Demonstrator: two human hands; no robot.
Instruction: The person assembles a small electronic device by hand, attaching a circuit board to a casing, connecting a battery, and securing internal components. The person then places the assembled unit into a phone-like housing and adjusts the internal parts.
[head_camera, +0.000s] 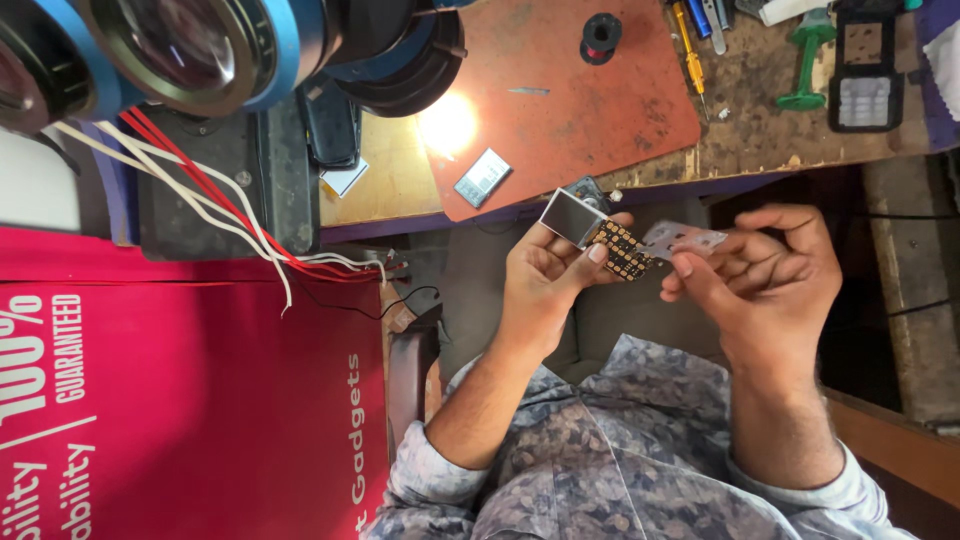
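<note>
The circuit board (622, 250) is dark with golden dots. The metal plate (685, 238) is silver-grey. The mat (560, 100) is rusty red, the bench (770, 110) worn brown, the sleeves (600, 470) blue-grey patterned.

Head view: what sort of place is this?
Probably a mobile phone repair bench: the left hand holds a phone circuit board, a stripped keypad phone and screwdrivers lie on the worn workbench.

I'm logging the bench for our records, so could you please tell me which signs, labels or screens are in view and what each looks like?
Red banner: lower left, large, white lettering.
Small screen: on the circuit board in the left hand, rectangular, grey, silver frame.
Phone housing: bench, top right, dark, blank display window above pale keypad.
Flat grey rectangular part: on the orange mat, label unclear.
</note>
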